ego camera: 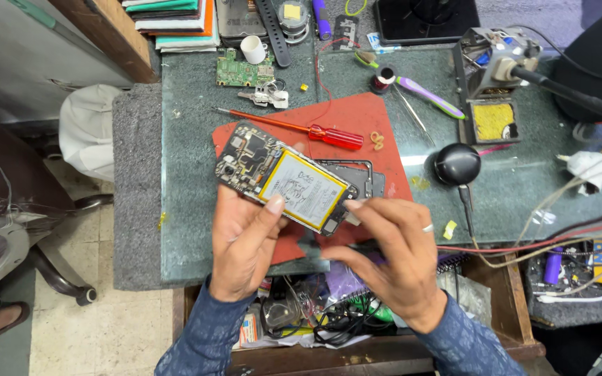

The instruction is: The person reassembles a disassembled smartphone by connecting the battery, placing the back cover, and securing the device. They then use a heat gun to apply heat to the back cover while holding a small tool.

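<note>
Left hand grips opened phone over red mat, right hand fingers pinched at its lower edge, probably on a small part; next needs fine prying.

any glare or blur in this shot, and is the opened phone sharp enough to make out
Head view: the opened phone held by the left hand is fairly sharp, its battery and board distinct; a bright patch of glare lies on the glass tabletop beside the red mat; the right hand looks slightly soft; the edges bend a little from the wide lens.
</note>
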Available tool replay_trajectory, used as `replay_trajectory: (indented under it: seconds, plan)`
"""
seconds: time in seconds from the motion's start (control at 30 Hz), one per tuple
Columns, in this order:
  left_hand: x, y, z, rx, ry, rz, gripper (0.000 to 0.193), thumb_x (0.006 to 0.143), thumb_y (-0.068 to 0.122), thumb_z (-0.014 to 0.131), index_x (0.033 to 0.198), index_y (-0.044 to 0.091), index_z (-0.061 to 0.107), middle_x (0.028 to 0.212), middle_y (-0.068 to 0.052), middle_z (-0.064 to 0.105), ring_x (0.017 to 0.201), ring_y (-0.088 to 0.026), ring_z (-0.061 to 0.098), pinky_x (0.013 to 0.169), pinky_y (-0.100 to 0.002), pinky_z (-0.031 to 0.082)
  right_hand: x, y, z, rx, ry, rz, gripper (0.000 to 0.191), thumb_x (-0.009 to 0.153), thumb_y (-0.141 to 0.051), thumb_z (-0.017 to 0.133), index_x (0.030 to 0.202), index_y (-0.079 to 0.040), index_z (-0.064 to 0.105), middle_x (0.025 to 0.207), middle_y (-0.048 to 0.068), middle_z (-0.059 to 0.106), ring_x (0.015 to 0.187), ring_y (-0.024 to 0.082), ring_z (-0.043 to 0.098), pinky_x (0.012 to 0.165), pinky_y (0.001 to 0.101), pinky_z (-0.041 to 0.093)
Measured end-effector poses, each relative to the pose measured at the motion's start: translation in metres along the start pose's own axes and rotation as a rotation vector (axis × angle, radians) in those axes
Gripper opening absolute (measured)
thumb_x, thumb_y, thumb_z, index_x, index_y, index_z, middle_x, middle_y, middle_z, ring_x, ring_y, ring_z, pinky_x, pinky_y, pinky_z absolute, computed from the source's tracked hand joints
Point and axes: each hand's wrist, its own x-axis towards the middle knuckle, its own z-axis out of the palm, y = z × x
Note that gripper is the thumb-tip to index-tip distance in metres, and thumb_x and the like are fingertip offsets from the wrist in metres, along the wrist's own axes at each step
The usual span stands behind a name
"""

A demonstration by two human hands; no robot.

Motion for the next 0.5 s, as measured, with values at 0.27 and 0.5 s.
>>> replay_trajectory:
  seconds: [0.27,0.5]
  plan:
    - [0.013,0.005,-0.006,-0.025,0.092,-0.036,0.076,0.102,-0.005,0.046,0.165,0.01,0.007,0.168,-0.03,0.03,0.148,-0.037,0.044,0.116,-0.049,0.046,0.009,0.018,0.014,0.113,-0.071,0.184,0.03,0.08,-0.001,0.083,0.106,-0.002,0.068,0.097,0.009,0.072,0.087,0.025,0.068,0.077,0.0344,0.053]
    - [0.021,-0.002,-0.012,0.02,0.171,-0.082,0.077,0.101,-0.001,0.048,0.164,0.007,0.005,0.168,-0.033,0.028,0.147,-0.039,0.045,0.114,-0.052,0.047,0.01,0.031,0.025,0.127,-0.108,0.194,0.031,0.076,0.002,0.085,0.103,0.0,0.069,0.092,0.01,0.072,0.08,0.023,0.069,0.072,0.0329,0.054]
